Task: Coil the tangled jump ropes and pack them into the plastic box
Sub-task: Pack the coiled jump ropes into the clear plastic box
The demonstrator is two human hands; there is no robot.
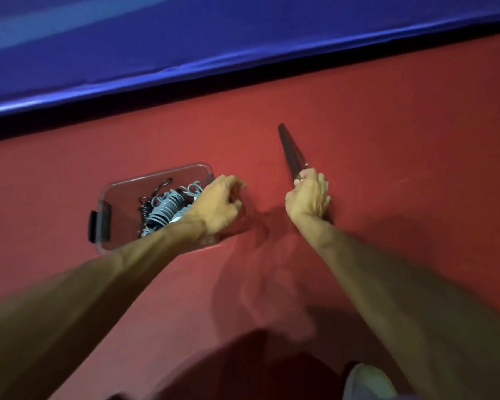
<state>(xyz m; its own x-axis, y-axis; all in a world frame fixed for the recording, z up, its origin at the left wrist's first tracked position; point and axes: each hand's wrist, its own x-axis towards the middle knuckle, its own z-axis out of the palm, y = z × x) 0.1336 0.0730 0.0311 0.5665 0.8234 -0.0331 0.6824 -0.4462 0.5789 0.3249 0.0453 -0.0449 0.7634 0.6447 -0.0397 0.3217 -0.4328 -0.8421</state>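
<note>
A clear plastic box [110,194] with a black latch at its left end sits on the red floor. Inside lie coiled grey jump ropes [168,207] and a black coiled rope [145,210]. My left hand [218,203] is over the box's right end, fingers curled down around that end; the rim there is hidden under it. To the right, my right hand [309,197] grips a long, dark, flat object [290,153] standing on edge on the floor. It looks like the box lid seen edge-on.
The red mat floor [387,168] spreads all around. A blue padded mat [185,53] with a dark gap under its edge runs across the far side. My knee and a pale shoe [367,382] are at the bottom.
</note>
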